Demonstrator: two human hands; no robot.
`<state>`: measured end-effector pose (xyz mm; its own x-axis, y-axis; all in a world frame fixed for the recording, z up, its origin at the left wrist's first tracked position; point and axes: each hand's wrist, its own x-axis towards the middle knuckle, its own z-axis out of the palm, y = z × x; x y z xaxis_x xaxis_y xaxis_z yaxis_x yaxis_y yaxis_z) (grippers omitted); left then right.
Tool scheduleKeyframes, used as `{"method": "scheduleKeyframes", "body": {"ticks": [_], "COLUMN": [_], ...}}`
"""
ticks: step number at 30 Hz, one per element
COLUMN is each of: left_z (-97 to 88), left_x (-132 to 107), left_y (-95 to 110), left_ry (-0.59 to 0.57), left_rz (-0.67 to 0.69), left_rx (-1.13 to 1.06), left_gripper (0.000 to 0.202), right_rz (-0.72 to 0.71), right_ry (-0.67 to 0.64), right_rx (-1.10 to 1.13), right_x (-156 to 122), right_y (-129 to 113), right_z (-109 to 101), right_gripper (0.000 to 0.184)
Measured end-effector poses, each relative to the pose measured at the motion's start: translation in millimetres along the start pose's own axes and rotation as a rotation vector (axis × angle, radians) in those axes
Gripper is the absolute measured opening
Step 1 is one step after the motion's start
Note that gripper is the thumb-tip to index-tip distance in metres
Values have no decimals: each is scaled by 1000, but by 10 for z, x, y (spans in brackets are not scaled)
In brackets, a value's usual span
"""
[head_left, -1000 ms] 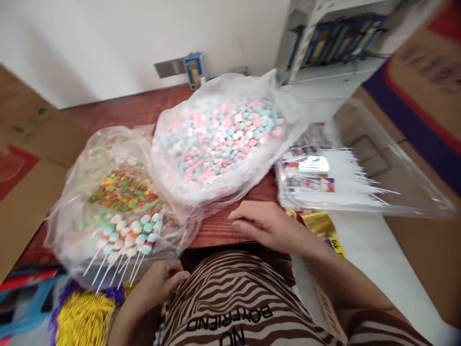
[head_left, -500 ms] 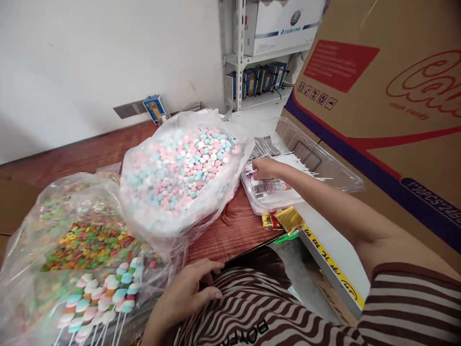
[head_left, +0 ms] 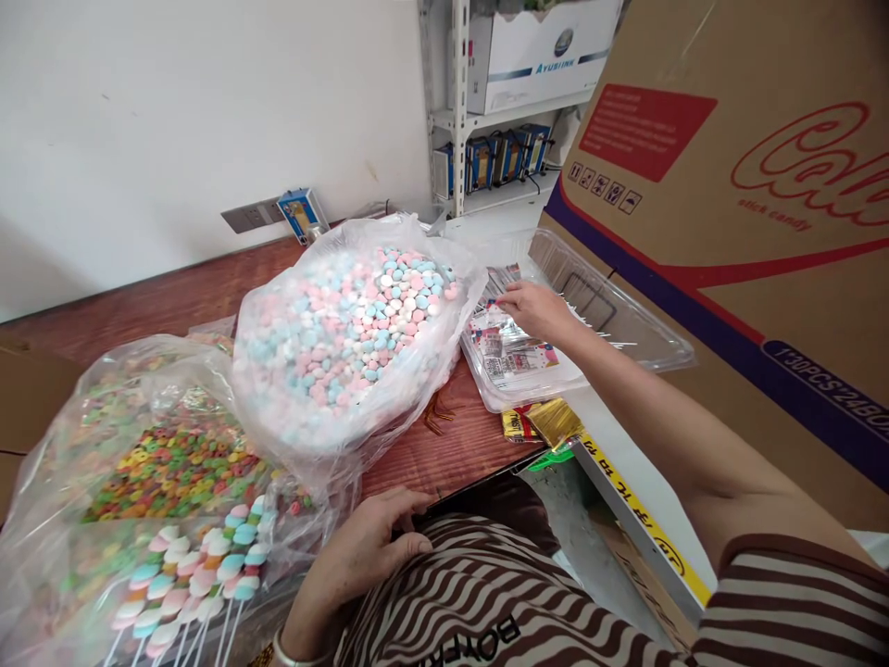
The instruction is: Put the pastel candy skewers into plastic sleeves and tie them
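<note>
At lower centre of the frame, our left hand (head_left: 371, 547) sits by the table (head_left: 423, 463), slack and seemingly empty.

Right of centre and above it, wrappers (head_left: 510, 357) lie in the tray (head_left: 635, 324), its long axis running sideways; our nearer right hand (head_left: 538, 310) stretches palm-down over them, fingers bunched, whether gripping one we cannot tell.

Candy workshop, bulk bag of candies (head_left: 295, 428), tray of labels (head_left: 510, 398), stick-candy carton (head_left: 684, 218), metal shelving (head_left: 459, 116)
</note>
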<state>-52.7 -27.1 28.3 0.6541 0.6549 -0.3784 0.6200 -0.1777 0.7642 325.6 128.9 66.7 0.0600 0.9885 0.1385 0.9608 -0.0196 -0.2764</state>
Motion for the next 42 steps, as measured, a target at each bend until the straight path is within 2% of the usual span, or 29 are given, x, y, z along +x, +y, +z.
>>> {"method": "scheduleKeyframes", "body": {"ticks": [1, 3, 5, 7, 9, 10, 11, 14, 18, 20, 21, 24, 29, 35, 40, 42], "left_z": [11, 69, 185, 337, 471, 513, 534, 480, 327, 295, 291, 298, 286, 284, 246, 226], "left_x": [27, 123, 294, 523, 751, 839, 900, 902, 727, 683, 676, 690, 744, 743, 700, 699], "left_y": [18, 64, 138, 243, 368, 429, 483, 577, 515, 426, 375, 234, 92, 79, 108, 77], "left_ry": [-18, -68, -152, -277, -359, -299, -198, 175, 699, 906, 960, 1001, 1077, 1078, 1081, 1023], "left_rz": [21, 77, 155, 253, 345, 400, 446, 472, 331, 281, 265, 219, 191, 194, 227, 220], "left_rx": [-3, -50, -204, -489, -808, -959, -1100, -1375, -1415, -1366, -1333, -1275, -1365, -1315, -1411, -1472], "left_gripper": [45, 48, 61, 86, 121, 126, 122, 86, 33, 24, 25, 32, 45, 43, 37, 39], "right_rz": [9, 21, 16, -7, 31, 66, 107, 146, 85, 46, 30, 13, 19, 88, 69, 61], "right_ry": [103, 304, 384, 342, 191, 108, 38, -41, -47, -61, -68, -80, -102, -211, -118, -88], "right_rx": [99, 445, 906, 1322, 1579, 1648, 1683, 1695, 1580, 1504, 1471, 1383, 1258, 1405, 1338, 1288], "right_x": [-65, -247, -497, -796, -1107, -1251, -1379, -1633, -1687, -1657, -1640, -1610, -1602, -1564, -1552, -1564], "right_y": [-32, -164, -396, -694, -988, -1111, -1209, -1361, -1392, -1411, -1427, -1496, -1600, -1628, -1598, -1588], "right_z": [-45, -125, -170, -160, -78, -11, 72, 354, 628, 701, 728, 791, 853, 938, 964, 941], "right_gripper": [34, 29, 23, 23, 32, 34, 34, 26, 20, 20, 21, 27, 42, 37, 37, 41]}}
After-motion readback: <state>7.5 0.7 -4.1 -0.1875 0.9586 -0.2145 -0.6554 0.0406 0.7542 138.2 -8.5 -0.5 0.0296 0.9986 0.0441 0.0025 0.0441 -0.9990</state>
